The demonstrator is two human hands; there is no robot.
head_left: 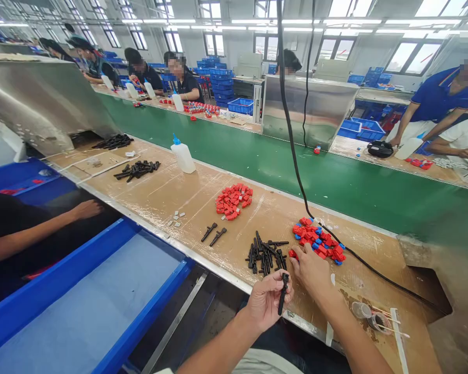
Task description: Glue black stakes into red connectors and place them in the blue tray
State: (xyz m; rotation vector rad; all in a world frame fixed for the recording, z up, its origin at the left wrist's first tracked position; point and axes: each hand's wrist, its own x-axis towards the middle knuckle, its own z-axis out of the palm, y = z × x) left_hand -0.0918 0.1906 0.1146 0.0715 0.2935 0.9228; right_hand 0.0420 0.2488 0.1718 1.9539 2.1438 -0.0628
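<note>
My left hand (268,299) pinches a black toy gun part (283,295), held upright at the table's front edge. Just to its right, my right hand (310,271) rests low over the table, fingertips closed on a small red plastic piece (293,254). Beyond those fingers lies a heap of red and blue plastic pieces (323,243). A pile of black toy gun parts (263,254) sits behind my left hand. Two more black parts (213,234) lie apart, farther left, near a round cluster of red pieces (234,200).
A black cable (292,140) hangs down and crosses the table on the right. Small cups (379,323) with cotton swabs stand at front right. A glue bottle (183,157) stands by the green conveyor (226,148). A blue bin (81,301) and a co-worker's arm (42,226) are at left.
</note>
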